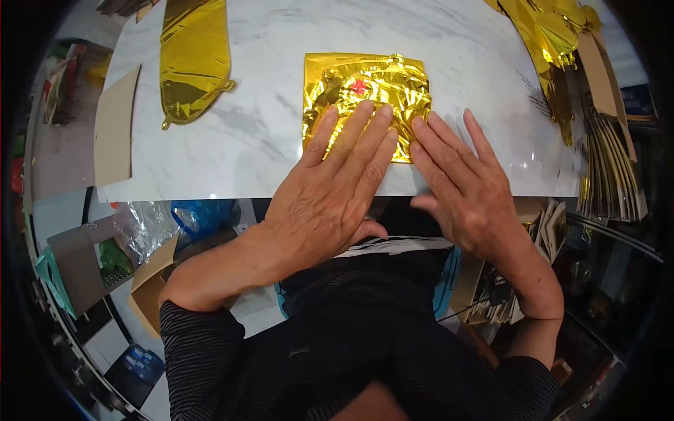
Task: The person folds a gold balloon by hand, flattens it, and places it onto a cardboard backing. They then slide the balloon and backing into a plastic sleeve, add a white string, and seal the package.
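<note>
Left hand [330, 196] lies flat, fingers slightly spread, pressing the near half of a crinkled gold foil square [365, 88] on the white marble table [260, 133]. Right hand [467, 193], flat and open, touches its near right corner. Folding seems done, flattening not: the far half looks puffy, and a long gold foil balloon [193, 63] lies unfolded.

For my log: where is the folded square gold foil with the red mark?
The folded gold foil square lies centrally in the head view on the white marble table, under the left hand, right hand alongside.
</note>
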`<state>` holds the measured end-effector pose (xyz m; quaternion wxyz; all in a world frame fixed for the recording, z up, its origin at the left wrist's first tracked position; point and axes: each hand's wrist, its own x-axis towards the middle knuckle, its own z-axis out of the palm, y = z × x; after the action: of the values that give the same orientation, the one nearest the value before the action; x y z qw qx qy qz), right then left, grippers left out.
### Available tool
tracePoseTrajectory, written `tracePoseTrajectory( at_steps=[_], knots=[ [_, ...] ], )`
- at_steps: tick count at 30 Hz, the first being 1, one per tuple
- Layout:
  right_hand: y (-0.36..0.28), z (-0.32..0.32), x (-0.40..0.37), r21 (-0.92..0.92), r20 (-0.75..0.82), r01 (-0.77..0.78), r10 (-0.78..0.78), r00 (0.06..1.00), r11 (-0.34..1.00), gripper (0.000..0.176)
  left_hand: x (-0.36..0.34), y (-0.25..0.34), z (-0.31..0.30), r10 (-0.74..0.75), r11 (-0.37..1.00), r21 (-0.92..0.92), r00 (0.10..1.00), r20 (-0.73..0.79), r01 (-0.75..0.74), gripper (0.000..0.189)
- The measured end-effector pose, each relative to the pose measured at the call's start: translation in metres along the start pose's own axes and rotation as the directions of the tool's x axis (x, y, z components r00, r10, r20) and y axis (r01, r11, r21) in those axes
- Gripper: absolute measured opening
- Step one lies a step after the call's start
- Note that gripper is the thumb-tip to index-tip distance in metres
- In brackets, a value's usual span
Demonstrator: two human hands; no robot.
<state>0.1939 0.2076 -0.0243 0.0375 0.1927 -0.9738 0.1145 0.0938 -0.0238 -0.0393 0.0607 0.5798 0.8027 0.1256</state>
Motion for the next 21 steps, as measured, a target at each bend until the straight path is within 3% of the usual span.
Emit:
tracePoseTrajectory(
  at_steps=[2,5,12,14,21],
  knots=[
    [0.003,0.000,0.005,-0.110,-0.090,0.043,-0.053,0.995,0.993,0.047,-0.002,0.000,0.003,0.005,1.000,0.030,1.000,-0.022,-0.004,0.106],
    [0.000,-0.005,0.014,-0.239,-0.130,0.082,-0.116,0.985,0.967,0.035,-0.004,-0.002,0.006,0.000,1.000,0.013,0.997,-0.073,0.001,0.106],
    [-0.017,-0.006,0.022,-0.396,-0.079,0.094,-0.136,0.987,0.913,0.033,-0.005,-0.001,0.006,0.007,0.999,0.034,0.995,-0.098,-0.003,0.110],
    [-0.019,-0.006,0.023,-0.431,-0.029,0.105,-0.130,0.991,0.896,0.036,-0.006,-0.001,0.009,0.008,0.998,-0.055,0.984,-0.180,-0.018,0.113],
    [-0.010,0.002,0.021,-0.407,-0.120,0.070,-0.129,0.984,0.911,0.040,-0.006,0.001,0.010,-0.013,0.999,-0.033,0.969,-0.247,0.005,0.111]
  ],
)
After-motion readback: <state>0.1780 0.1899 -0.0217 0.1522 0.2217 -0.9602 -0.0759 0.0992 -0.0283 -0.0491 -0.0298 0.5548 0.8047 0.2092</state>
